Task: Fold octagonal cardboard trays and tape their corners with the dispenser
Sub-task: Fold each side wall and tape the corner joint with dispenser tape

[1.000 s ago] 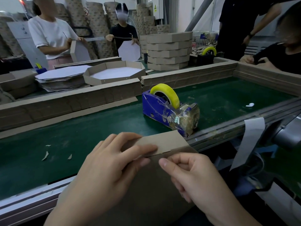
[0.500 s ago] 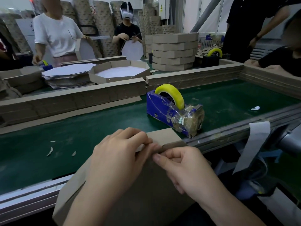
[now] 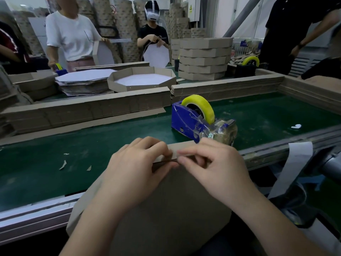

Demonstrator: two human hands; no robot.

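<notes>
A brown cardboard tray blank (image 3: 166, 209) leans from my lap against the near rail of the green belt. Its top flap (image 3: 181, 146) is bent over along the far edge. My left hand (image 3: 136, 169) pinches the flap from the left, fingers curled over the fold. My right hand (image 3: 215, 163) pinches the same fold from the right, fingertips almost meeting the left ones. Just behind my hands stands a blue tape dispenser (image 3: 186, 121) with a yellow tape roll (image 3: 200, 106), its cutter end wrapped in clear tape.
The green belt (image 3: 55, 163) carries small paper scraps (image 3: 63, 164) at left. A cardboard strip wall (image 3: 88, 109) borders it behind. Beyond lie a folded octagonal tray (image 3: 142, 80), flat blanks (image 3: 83, 80) and stacked trays (image 3: 203, 58). Several people work around.
The flap has been bent further down over the edge, and both hands have closed in on the fold. The view has shifted slightly so the dispenser sits closer behind my hands.
</notes>
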